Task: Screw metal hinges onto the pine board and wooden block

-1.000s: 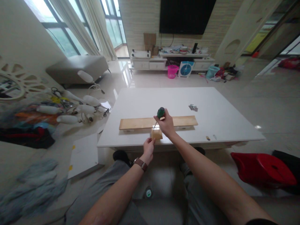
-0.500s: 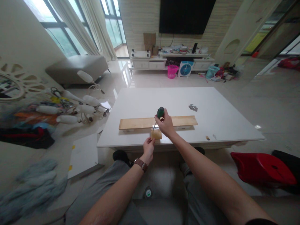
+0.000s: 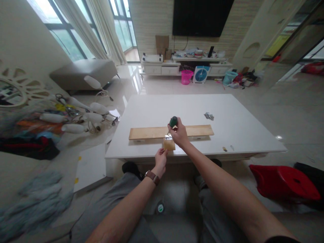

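Right hand [image 3: 180,133] grips green-handled screwdriver [image 3: 173,122], hinge [image 3: 167,137] just left of that hand; left hand [image 3: 160,161], farther off, pinches wooden block [image 3: 169,145].

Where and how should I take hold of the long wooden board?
Probably by both ends of the board, coming in from left and right: it's long, narrow and lies flat, its ends are bare, while the right hand and green-handled screwdriver crowd its middle.

I hold a green-handled screwdriver [image 3: 173,122], tilted, at the long pale board [image 3: 146,133]; by the board's near edge sit a shiny plate [image 3: 167,137] and wooden block [image 3: 169,145].
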The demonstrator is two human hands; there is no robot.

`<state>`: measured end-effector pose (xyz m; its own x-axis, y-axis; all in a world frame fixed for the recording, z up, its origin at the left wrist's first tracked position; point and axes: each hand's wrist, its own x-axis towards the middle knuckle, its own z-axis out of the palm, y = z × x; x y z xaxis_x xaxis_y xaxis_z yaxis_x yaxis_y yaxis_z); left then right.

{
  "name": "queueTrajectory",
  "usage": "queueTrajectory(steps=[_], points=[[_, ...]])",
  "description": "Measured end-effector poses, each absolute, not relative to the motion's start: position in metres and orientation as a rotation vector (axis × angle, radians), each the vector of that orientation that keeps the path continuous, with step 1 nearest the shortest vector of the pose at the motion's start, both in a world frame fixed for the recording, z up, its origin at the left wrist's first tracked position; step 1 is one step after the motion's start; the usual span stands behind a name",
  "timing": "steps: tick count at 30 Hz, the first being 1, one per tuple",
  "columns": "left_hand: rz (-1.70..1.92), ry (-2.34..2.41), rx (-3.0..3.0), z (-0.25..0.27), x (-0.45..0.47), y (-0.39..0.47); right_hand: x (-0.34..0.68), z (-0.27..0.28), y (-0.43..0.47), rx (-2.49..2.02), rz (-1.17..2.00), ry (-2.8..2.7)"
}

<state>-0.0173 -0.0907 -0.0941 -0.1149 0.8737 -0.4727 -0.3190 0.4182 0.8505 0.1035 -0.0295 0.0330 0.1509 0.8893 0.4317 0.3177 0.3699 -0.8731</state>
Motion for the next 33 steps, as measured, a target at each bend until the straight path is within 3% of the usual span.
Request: queueTrajectory(steps=[33], points=[[1.113, 1.277, 0.827, -0.066, -0.020, -0.075, 0.103, 0.031, -0.026, -1.150, 0.795, -1.093]])
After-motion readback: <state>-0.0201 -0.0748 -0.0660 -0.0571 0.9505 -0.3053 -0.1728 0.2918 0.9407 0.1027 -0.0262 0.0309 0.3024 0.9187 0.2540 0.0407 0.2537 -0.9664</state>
